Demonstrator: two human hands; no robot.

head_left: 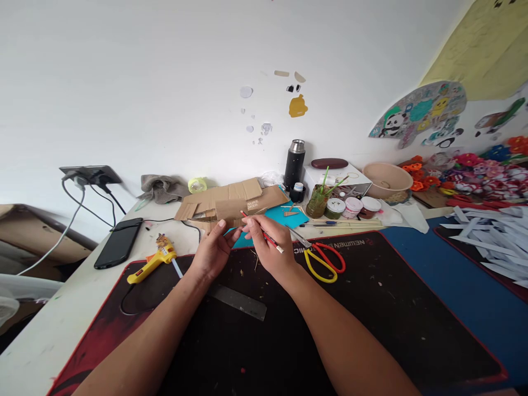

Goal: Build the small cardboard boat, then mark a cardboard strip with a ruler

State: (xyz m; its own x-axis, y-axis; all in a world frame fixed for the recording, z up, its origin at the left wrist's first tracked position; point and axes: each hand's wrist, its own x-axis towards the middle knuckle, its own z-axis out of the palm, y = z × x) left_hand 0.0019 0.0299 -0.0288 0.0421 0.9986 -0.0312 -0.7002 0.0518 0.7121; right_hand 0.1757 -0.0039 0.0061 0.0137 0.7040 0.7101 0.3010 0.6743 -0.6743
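The right hand [270,242] has its grip clamped on a red pencil [264,234], which slants up-left across its fingers. The left hand [214,250], fingers loosely apart, holds nothing and nearly meets it. Just right lie yellow-and-red scissors [324,261] on a black mat [371,297] printed "NEWMEN". Cardboard [231,201] beyond reads "SURE".

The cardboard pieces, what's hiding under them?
Under the cardboard pieces, a blue sheet sticks out, and a black cable runs beneath. The rest is covered.
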